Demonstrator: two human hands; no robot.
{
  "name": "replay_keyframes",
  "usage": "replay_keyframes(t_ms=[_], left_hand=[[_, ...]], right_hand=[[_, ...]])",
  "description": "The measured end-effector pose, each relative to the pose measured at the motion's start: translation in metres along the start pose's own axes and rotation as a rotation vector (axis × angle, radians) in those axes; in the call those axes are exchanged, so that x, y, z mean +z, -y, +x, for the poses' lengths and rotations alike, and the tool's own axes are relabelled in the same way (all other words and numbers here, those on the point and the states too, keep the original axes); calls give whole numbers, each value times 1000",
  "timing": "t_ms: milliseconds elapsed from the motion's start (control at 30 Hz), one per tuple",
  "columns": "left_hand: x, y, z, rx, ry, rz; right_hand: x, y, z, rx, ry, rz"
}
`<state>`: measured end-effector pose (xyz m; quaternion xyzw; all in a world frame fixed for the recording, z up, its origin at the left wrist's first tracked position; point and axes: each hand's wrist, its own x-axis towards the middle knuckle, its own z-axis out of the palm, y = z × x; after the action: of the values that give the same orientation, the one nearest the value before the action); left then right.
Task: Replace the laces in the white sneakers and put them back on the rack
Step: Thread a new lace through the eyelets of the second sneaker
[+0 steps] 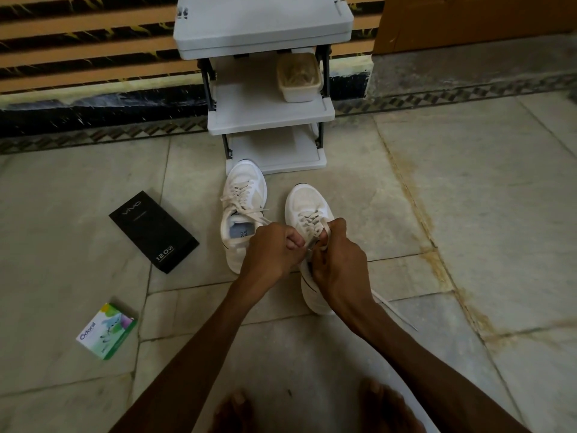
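White laces [318, 228] are pinched in your left hand [271, 248] and right hand [337, 260] over one sneaker [307, 201]. The other sneaker [246, 189] stands toe-first at the rack [268, 110]. A Vivo box [153, 231] lies leftward.

Looking like a home, close to a doorway. Sitting on a worn marble floor [468, 182] edged with patterned border tiles [93, 135]. Facing a small white plastic shoe rack [268, 114] standing against a striped wall [78, 57], next to a brown wooden door [468, 20]. Lying loose on the floor: a black vivo box [153, 231] and an Odonil carton [106, 331].
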<state>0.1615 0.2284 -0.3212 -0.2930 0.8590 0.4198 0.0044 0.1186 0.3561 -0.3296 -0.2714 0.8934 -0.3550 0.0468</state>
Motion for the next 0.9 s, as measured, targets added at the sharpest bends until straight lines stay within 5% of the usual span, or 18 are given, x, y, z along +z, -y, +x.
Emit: replay_keyframes(t_ms=[900], left_hand=[[0, 9, 3, 20, 60, -129]], right_hand=[[6, 0, 4, 227, -87, 50]])
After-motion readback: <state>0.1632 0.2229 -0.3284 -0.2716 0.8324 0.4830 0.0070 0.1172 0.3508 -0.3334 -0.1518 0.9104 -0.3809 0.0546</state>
